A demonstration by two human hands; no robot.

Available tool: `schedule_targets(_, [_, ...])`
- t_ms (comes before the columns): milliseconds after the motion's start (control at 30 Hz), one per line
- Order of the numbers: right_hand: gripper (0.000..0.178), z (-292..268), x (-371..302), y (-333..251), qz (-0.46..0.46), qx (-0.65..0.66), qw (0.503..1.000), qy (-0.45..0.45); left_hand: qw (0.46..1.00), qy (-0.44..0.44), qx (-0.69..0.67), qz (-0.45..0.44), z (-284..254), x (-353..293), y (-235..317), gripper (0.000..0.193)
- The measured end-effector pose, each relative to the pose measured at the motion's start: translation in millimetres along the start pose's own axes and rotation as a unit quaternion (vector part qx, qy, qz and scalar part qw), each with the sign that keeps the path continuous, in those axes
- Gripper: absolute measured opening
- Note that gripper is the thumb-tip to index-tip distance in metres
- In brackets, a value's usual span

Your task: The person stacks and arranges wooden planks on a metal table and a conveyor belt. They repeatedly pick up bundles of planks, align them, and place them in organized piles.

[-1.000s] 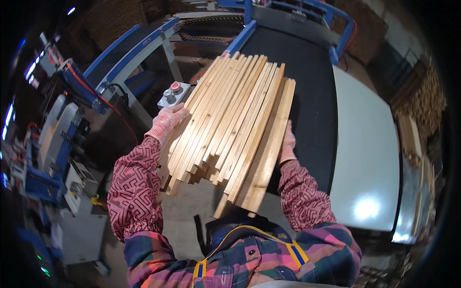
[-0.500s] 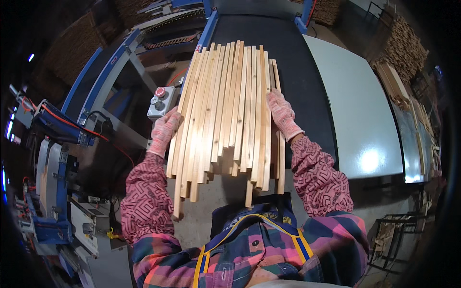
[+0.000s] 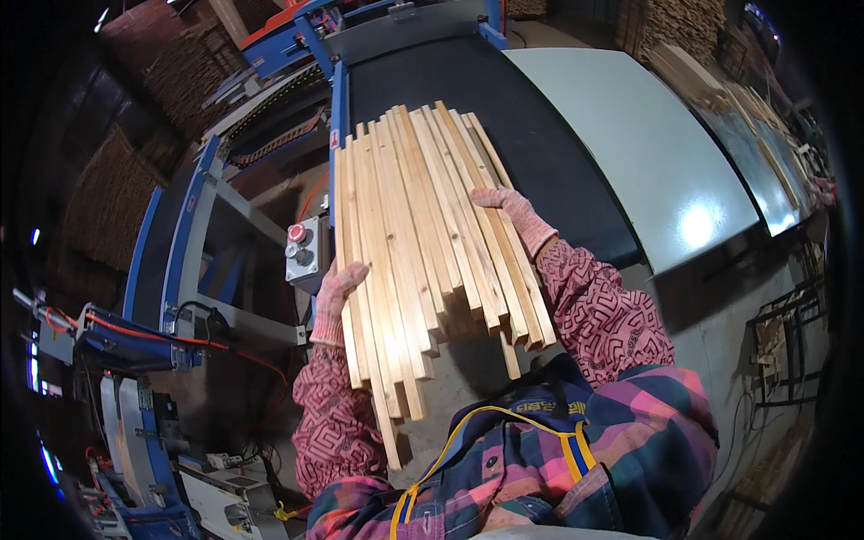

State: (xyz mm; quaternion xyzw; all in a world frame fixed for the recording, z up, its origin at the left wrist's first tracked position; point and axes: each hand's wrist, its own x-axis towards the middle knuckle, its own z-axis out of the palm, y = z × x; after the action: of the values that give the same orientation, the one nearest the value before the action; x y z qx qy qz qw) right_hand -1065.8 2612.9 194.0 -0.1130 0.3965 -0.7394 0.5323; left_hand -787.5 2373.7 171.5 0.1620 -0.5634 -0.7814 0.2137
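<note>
A wide bundle of pale wooden strips (image 3: 409, 238) lies side by side between my gloved hands, its near ends uneven and sticking out toward my body. My left hand (image 3: 338, 292) grips the bundle's left edge, thumb over the top. At the right edge, my right hand (image 3: 515, 214) is closed on the outer strips, with its fingers reaching over their upper face. The far part of the bundle is over the black conveyor belt (image 3: 567, 171). Whatever lies beneath the strips is hidden, so I cannot tell whether the belt bears their weight.
Left of the bundle stands a grey control box (image 3: 307, 252) with a red button. A pale smooth panel (image 3: 648, 153) borders the belt on the right, with more wood (image 3: 720, 99) beyond it. Blue machine frames (image 3: 184, 234) and an orange hose (image 3: 193, 342) are at the left.
The view has turned. The bundle's near ends have come closer to my body, and the strips now slant more. My right hand has shifted further over the top of the bundle.
</note>
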Motion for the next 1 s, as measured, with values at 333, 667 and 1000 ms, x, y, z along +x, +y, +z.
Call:
schedule_targets(333, [0.046, -24, 29, -16, -0.184, -0.032, 0.976, -0.111, 0.998, -0.038, -0.022, 0.048, 12, -2, 25, 0.079])
schedule_targets(667, [0.051, 8, -58, -29, -0.150, -0.011, 0.988, -0.025, 0.879, -0.207, -0.410, -0.129, 61, 8, 11, 0.086])
schedule_targets(1000, [0.097, -6, 86, -4, -0.038, -0.773, 0.621, 0.125, -0.609, -0.134, -0.779, 0.065, -9, 19, 20, 0.072])
